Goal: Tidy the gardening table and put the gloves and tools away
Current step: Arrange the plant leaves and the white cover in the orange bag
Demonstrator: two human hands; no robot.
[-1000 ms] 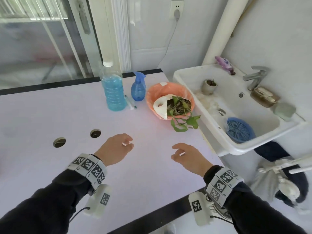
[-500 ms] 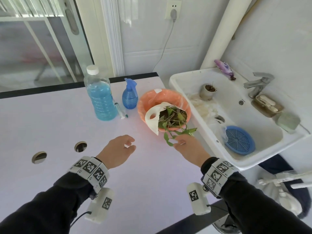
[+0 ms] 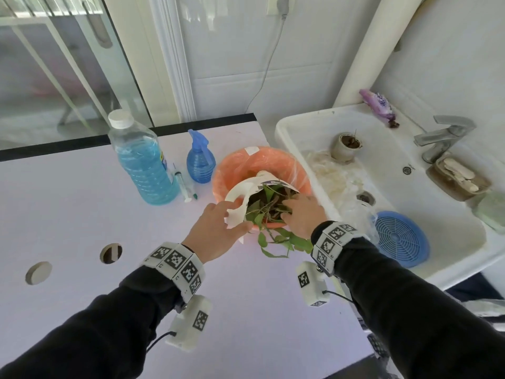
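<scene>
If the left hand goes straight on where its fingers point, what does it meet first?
The white pot in the orange basin; the left hand seems to grip its rim now.

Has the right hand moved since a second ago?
Yes. The right hand went forward, from short of the orange basin to the plant inside it.

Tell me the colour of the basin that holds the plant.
The basin is orange; the head view shows it best.

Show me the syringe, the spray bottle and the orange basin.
syringe (image 3: 182,184): head view, middle of the barrel.
spray bottle (image 3: 200,166): head view, blue body.
basin (image 3: 274,162): head view, far inner wall.
</scene>
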